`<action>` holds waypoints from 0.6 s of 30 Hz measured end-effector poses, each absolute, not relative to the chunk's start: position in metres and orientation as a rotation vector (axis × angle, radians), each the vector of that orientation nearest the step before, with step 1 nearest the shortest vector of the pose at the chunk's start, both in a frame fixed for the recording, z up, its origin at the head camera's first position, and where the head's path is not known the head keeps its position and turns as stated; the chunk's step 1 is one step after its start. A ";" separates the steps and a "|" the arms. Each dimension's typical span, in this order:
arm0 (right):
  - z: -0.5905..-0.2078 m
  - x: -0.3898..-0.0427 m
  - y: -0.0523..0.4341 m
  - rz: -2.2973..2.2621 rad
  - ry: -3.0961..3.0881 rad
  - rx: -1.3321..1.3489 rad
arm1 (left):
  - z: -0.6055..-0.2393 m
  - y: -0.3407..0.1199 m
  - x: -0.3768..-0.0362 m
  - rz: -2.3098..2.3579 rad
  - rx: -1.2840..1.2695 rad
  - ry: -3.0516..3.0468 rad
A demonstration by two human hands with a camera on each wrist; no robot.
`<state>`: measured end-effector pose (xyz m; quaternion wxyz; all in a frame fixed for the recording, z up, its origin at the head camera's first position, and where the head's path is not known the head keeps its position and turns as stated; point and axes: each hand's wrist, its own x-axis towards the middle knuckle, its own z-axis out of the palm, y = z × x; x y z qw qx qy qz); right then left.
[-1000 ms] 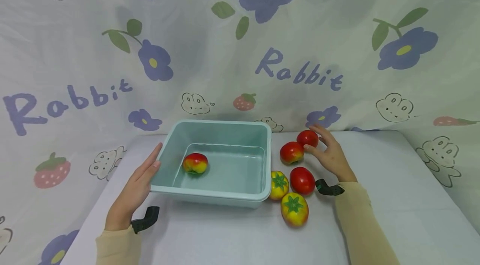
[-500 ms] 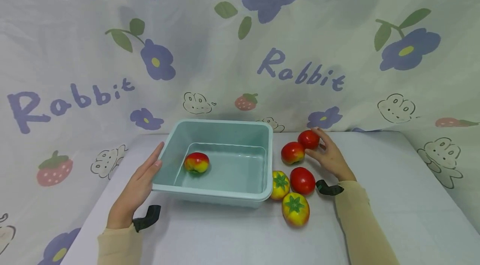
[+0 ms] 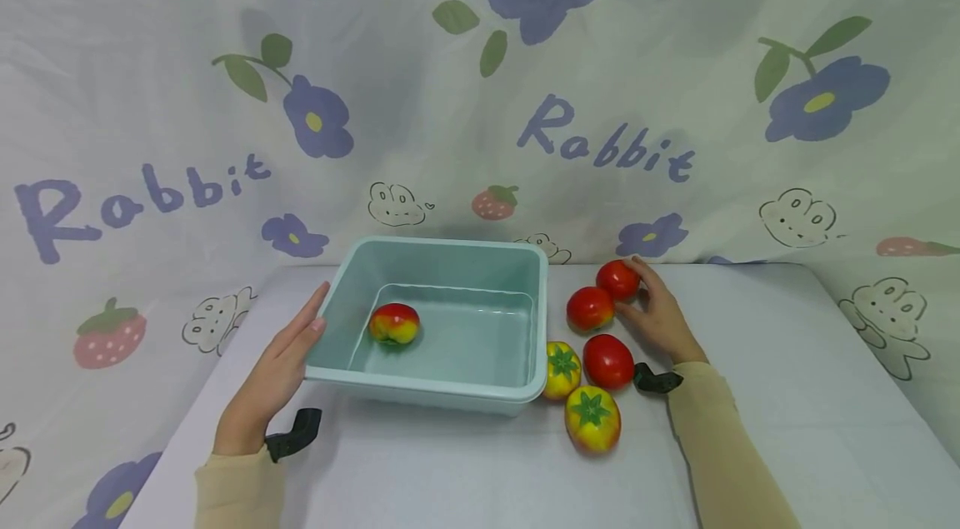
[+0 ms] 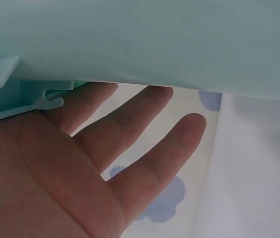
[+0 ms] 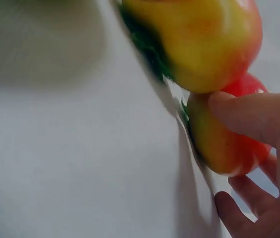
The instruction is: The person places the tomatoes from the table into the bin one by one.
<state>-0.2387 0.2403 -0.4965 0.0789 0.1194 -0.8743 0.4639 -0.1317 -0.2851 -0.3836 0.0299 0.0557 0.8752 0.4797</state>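
Note:
My left hand (image 3: pixel 272 375) lies along the left wall of a pale blue-green plastic bin (image 3: pixel 427 392), fingers straight against or near it. In the left wrist view, the bin's wall (image 4: pixel 145 44) hides some fingertips. At the bin's right, my right hand (image 3: pixel 660 318) holds the rearmost toy tomato (image 3: pixel 617 279) between thumb and fingers. The right wrist view has the thumb (image 5: pixel 251 114) on that tomato's red-and-yellow side, with other fingers beyond it. A second tomato (image 3: pixel 589 309) touches the held one. Inside the bin sits one red-and-yellow tomato (image 3: pixel 394 323).
Closer to the front lie a red tomato (image 3: pixel 608 361) and two yellow ones with green leaf tops, one (image 3: pixel 562 371) beside the bin and another (image 3: pixel 592 419) nearer. All rest on a white-covered table (image 3: pixel 450 471). A printed cloth (image 3: pixel 420 121) hangs behind.
My right thumb and fingers have closed in around the rearmost tomato. The neighbouring tomato has turned, its yellow part now out of sight in the head view. My left hand stays at the bin.

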 end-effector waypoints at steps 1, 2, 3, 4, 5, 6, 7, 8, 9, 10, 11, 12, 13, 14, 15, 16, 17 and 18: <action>-0.498 -0.239 0.240 1.378 -2.605 0.350 | -0.384 -0.285 -0.132 1.478 0.172 2.699; -0.498 -0.239 0.239 1.373 -2.596 0.342 | -0.384 -0.285 -0.132 1.477 0.170 2.698; -0.498 -0.239 0.239 1.374 -2.589 0.332 | -0.384 -0.285 -0.132 1.478 0.173 2.697; -0.498 -0.238 0.239 1.373 -2.582 0.319 | -0.384 -0.285 -0.132 1.480 0.176 2.697; -0.498 -0.238 0.239 1.376 -2.577 0.308 | -0.384 -0.285 -0.131 1.481 0.179 2.697; -0.497 -0.238 0.239 1.379 -2.574 0.298 | -0.384 -0.285 -0.131 1.484 0.183 2.696; -0.496 -0.238 0.240 1.377 -2.573 0.293 | -0.384 -0.285 -0.131 1.485 0.184 2.696; -0.495 -0.237 0.241 1.379 -2.572 0.286 | -0.383 -0.285 -0.131 1.485 0.185 2.695; -0.493 -0.236 0.241 1.377 -2.572 0.280 | -0.383 -0.285 -0.131 1.486 0.188 2.696; -0.491 -0.235 0.242 1.373 -2.571 0.275 | -0.383 -0.284 -0.131 1.485 0.188 2.696; -0.489 -0.234 0.243 1.373 -2.569 0.268 | -0.383 -0.284 -0.131 1.485 0.188 2.695; -0.486 -0.233 0.243 1.371 -2.564 0.263 | -0.383 -0.284 -0.131 1.486 0.191 2.694; -0.482 -0.231 0.243 1.377 -2.557 0.259 | -0.383 -0.284 -0.131 1.485 0.193 2.695; -0.479 -0.230 0.244 1.386 -2.547 0.252 | -0.383 -0.284 -0.131 1.487 0.198 2.694; -0.476 -0.228 0.243 1.392 -2.542 0.247 | -0.383 -0.285 -0.131 1.490 0.204 2.693; -0.473 -0.227 0.243 1.402 -2.537 0.241 | -0.383 -0.285 -0.131 1.493 0.208 2.692; -0.471 -0.226 0.243 1.413 -2.535 0.233 | -0.383 -0.285 -0.131 1.498 0.209 2.689; -0.470 -0.225 0.243 1.425 -2.535 0.223 | -0.383 -0.285 -0.131 1.500 0.210 2.687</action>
